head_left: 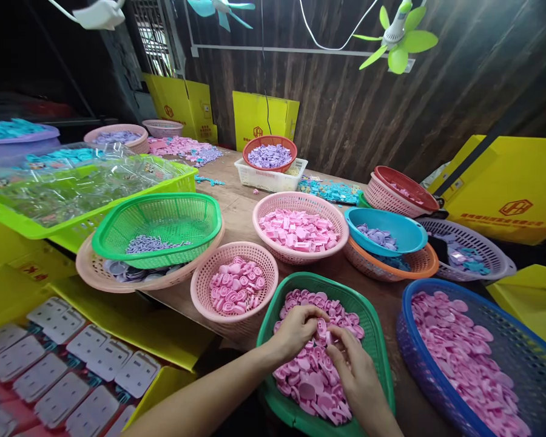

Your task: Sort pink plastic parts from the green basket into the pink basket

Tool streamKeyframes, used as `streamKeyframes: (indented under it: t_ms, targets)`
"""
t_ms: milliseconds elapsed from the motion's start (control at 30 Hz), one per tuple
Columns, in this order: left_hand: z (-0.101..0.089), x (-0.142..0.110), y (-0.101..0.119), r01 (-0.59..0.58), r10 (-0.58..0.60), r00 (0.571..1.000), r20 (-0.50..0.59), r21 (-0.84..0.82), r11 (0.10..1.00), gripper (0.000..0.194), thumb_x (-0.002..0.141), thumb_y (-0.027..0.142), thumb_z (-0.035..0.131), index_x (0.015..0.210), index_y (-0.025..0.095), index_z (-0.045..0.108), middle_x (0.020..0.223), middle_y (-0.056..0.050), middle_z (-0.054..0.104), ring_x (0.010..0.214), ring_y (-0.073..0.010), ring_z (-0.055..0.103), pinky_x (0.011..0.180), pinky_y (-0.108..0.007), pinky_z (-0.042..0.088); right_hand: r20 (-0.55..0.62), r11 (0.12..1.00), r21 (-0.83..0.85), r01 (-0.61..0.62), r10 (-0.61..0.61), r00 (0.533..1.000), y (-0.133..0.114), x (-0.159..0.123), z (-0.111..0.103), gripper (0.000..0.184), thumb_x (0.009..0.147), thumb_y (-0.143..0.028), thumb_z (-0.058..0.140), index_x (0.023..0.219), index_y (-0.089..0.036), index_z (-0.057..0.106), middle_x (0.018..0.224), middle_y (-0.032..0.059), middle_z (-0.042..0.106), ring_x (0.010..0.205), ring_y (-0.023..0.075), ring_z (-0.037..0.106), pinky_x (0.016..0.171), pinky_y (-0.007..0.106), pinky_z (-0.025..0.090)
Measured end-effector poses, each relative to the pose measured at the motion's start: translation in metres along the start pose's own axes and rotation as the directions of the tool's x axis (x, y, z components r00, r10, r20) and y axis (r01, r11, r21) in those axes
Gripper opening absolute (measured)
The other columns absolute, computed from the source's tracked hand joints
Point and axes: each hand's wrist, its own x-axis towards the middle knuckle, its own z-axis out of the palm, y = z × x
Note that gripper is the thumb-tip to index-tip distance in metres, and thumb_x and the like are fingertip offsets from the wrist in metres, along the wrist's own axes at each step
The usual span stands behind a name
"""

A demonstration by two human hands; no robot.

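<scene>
Both my hands are over a dark green basket (382, 340) heaped with small pink plastic parts (309, 388), some of them round. My left hand (295, 331) comes in from the left, its thumb and fingers pinched at a pink plastic piece (322, 328). Facing it from the right, my right hand (357, 367) has its thumb and bent fingers closed on a small pink piece (330, 337). The two pieces are close together; I cannot tell whether they are joined. Fingers partly hide both.
A pink basket (195, 291) of pink parts stands left of the green one, another pink basket (300, 258) behind it. At right is a blue basket (407, 309) of pink parts. An open yellow box (164, 388) with grey packs sits lower left. Fans (398, 36) hang above.
</scene>
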Motion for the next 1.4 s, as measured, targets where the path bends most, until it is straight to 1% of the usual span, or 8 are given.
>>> streamKeyframes:
  t_ms: [267,500,700,833,933,1067,1200,1400]
  targets:
    - [0.001,-0.009,-0.002,0.106,-0.125,0.992,-0.020,-0.411,0.906,0.031,0.066,0.016,0.053,0.095,0.007,0.061,0.050,0.001,0.054,0.043,-0.0097,0.050,0.048,-0.022,0.039,-0.098,0.929,-0.291,0.229,-0.266,0.959,0.004,-0.001,0.014,0.032,0.089,-0.023,0.036,0.121,-0.020,0.041,0.112,0.0101,0.053,0.105,0.0218,0.051,0.085,0.034,0.046]
    - [0.000,-0.017,-0.006,0.151,-0.164,0.986,0.031,-0.584,0.797,0.036,0.067,0.016,0.059,0.101,0.008,0.062,0.077,-0.005,0.063,0.063,-0.0099,0.057,0.069,-0.026,0.044,-0.038,0.847,-0.427,0.318,-0.368,0.929,0.022,-0.002,0.018,0.042,0.089,-0.017,0.034,0.130,-0.021,0.035,0.123,0.0112,0.047,0.115,0.0240,0.044,0.091,0.039,0.043]
    - [-0.003,-0.020,-0.014,0.131,-0.115,0.991,0.066,-0.624,0.771,0.042,0.068,0.028,0.067,0.105,0.009,0.061,0.083,-0.008,0.063,0.067,-0.0096,0.056,0.069,-0.024,0.043,-0.036,0.953,-0.201,0.228,-0.240,0.970,0.003,-0.002,0.013,0.034,0.089,-0.021,0.037,0.122,-0.023,0.044,0.118,0.0086,0.049,0.110,0.0216,0.047,0.090,0.035,0.043]
    - [-0.005,-0.025,-0.006,0.074,-0.073,0.997,0.025,-0.576,0.814,0.041,0.068,0.030,0.067,0.103,0.010,0.062,0.090,-0.010,0.064,0.071,-0.0130,0.058,0.072,-0.028,0.045,-0.075,0.999,0.050,0.007,-0.003,0.997,-0.011,-0.001,0.003,0.028,0.088,-0.029,0.042,0.113,-0.023,0.051,0.113,0.0077,0.053,0.105,0.0216,0.050,0.086,0.033,0.044]
    - [-0.006,-0.031,0.003,0.028,-0.003,0.999,0.049,-0.518,0.855,0.039,0.069,0.029,0.066,0.102,0.009,0.063,0.090,-0.011,0.065,0.076,-0.0158,0.059,0.073,-0.028,0.046,-0.051,0.961,0.252,-0.112,0.129,0.990,-0.012,0.001,0.001,0.028,0.086,-0.033,0.045,0.111,-0.021,0.053,0.113,0.0081,0.055,0.106,0.0223,0.051,0.089,0.034,0.043]
    - [-0.004,-0.036,0.008,0.003,0.022,0.999,0.044,-0.499,0.867,0.037,0.071,0.028,0.064,0.104,0.010,0.063,0.089,-0.011,0.066,0.080,-0.0180,0.059,0.074,-0.029,0.046,0.018,0.884,0.436,-0.171,0.181,0.983,-0.010,0.001,0.005,0.030,0.085,-0.033,0.048,0.112,-0.021,0.052,0.114,0.0074,0.056,0.106,0.0217,0.051,0.090,0.034,0.042]
    - [-0.005,-0.038,0.009,-0.020,0.002,0.999,-0.040,-0.481,0.876,0.037,0.071,0.024,0.064,0.105,0.010,0.062,0.088,-0.010,0.067,0.073,-0.0161,0.060,0.071,-0.029,0.047,0.032,0.825,0.518,-0.228,0.248,0.968,-0.012,0.001,0.007,0.030,0.084,-0.033,0.051,0.111,-0.021,0.054,0.112,0.0062,0.058,0.104,0.0212,0.053,0.089,0.032,0.043]
    - [-0.008,-0.040,0.012,-0.028,0.036,0.999,0.012,-0.414,0.910,0.035,0.073,0.019,0.060,0.107,0.011,0.062,0.090,-0.010,0.067,0.077,-0.0173,0.060,0.072,-0.028,0.047,0.044,0.787,0.577,-0.218,0.236,0.971,-0.016,0.002,0.006,0.029,0.081,-0.031,0.055,0.107,-0.019,0.057,0.106,0.0075,0.062,0.100,0.0232,0.056,0.085,0.033,0.046]
